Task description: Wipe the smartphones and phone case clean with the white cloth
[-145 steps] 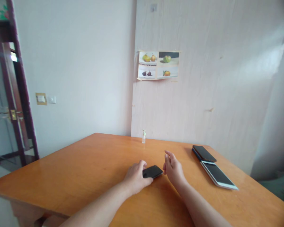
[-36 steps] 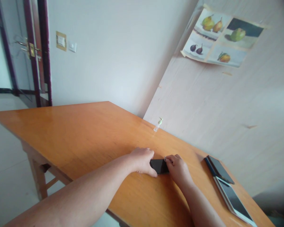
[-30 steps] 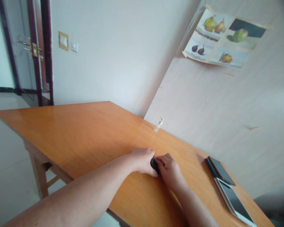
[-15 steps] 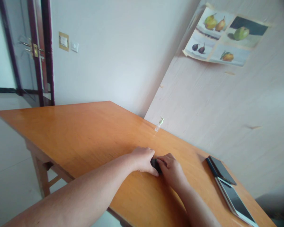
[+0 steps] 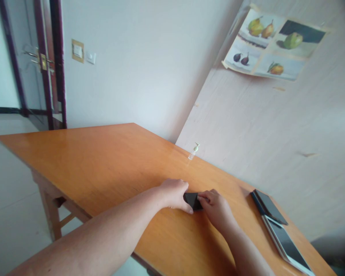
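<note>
A small black phone (image 5: pixel 191 199) lies flat on the orange wooden table (image 5: pixel 103 165). My left hand (image 5: pixel 174 193) rests curled over its left end, fingers closed against it. On the phone's right part lies my right hand (image 5: pixel 215 209), fingers bent and pressed onto the screen. Only a short stretch of the phone shows between the two hands.
Two dark phones (image 5: pixel 268 207) and a white-edged tablet (image 5: pixel 287 245) lie in a row at the table's right. A small clear pump bottle (image 5: pixel 193 151) stands near the far edge by the wall. A door (image 5: pixel 43 65) is at the back left.
Since 4.8 s ago the view has tilted and my right hand came down onto the phone. In the last second it slid left over the phone, then back right a little.
</note>
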{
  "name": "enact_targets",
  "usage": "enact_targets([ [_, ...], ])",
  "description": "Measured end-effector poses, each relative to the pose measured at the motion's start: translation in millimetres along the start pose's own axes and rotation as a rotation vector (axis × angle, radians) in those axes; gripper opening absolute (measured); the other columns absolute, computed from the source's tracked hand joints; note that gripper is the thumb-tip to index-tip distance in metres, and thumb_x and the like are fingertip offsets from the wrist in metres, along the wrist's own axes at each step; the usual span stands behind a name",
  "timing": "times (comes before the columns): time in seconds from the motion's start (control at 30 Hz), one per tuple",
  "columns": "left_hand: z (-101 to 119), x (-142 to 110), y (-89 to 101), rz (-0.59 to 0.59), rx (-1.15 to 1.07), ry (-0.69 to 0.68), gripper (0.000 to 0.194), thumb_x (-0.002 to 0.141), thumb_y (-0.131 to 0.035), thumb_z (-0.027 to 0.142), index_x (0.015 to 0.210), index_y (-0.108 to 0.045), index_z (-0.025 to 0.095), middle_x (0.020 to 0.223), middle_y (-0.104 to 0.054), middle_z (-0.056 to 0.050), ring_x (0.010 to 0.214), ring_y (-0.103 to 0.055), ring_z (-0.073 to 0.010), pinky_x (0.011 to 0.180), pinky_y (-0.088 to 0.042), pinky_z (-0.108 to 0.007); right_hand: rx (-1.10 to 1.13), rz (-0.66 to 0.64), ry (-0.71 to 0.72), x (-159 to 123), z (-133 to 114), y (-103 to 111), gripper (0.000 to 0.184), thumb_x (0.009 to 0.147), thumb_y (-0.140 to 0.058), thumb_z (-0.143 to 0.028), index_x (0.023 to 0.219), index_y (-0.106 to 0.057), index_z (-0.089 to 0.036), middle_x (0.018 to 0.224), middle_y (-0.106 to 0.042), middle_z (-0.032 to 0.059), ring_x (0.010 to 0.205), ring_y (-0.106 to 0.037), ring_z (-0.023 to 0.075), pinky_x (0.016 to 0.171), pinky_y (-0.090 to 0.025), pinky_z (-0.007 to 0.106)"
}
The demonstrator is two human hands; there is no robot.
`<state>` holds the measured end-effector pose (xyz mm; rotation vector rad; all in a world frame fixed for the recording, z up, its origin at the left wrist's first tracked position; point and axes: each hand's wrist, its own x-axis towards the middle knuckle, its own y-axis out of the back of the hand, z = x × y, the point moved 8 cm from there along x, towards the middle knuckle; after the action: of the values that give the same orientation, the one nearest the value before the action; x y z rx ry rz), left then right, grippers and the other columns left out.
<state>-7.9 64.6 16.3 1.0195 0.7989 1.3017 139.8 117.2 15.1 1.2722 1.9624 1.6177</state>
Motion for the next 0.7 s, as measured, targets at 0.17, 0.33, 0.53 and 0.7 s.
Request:
enact_targets([
  [0.17,0,0,0.3,-0.005,-0.010,-0.003,0.069,0.053,-0.065,0.080,0.094,-0.062,0.024,0.094,-0.070,-0.006,0.082,-0.067,-0.0288,0.060,-0.046,-0.032,0.139,-0.105,0.130,-5,-31,-9,0.022,0.088,-0.053,-0.024,0.090,-0.075,-0.025,0.086,-0.065,0.0033,0.082,-0.061,0.0165,0.073,-0.044,0.026],
  [0.33,-1,1,-0.4,-0.004,-0.009,-0.010,0.070,0.054,-0.067,0.079,0.097,-0.062,0.024,0.097,-0.069,-0.005,0.084,-0.067,-0.0280,0.061,-0.045,-0.032,-0.037,-0.009,-0.085,2,28,9,0.017,0.085,-0.057,-0.025,0.087,-0.074,-0.021,0.084,-0.066,0.0054,0.082,-0.061,0.0190,0.074,-0.043,0.029],
  [0.53,-1,0,0.7,-0.004,-0.023,0.007,0.067,0.054,-0.070,0.076,0.096,-0.063,0.025,0.096,-0.069,-0.005,0.084,-0.067,-0.0271,0.062,-0.045,-0.031,0.150,-0.092,0.095,-8,-22,0,0.020,0.085,-0.053,-0.022,0.081,-0.073,-0.022,0.084,-0.065,0.0036,0.081,-0.060,0.0170,0.072,-0.043,0.026],
  [0.7,-2,0,0.4,-0.008,-0.034,0.005,0.067,0.054,-0.069,0.077,0.095,-0.063,0.025,0.095,-0.069,-0.004,0.082,-0.066,-0.0263,0.059,-0.043,-0.030,0.227,-0.149,0.132,-10,-32,-2,0.019,0.082,-0.054,-0.021,0.082,-0.073,-0.022,0.085,-0.067,0.0027,0.083,-0.060,0.0172,0.074,-0.043,0.027],
])
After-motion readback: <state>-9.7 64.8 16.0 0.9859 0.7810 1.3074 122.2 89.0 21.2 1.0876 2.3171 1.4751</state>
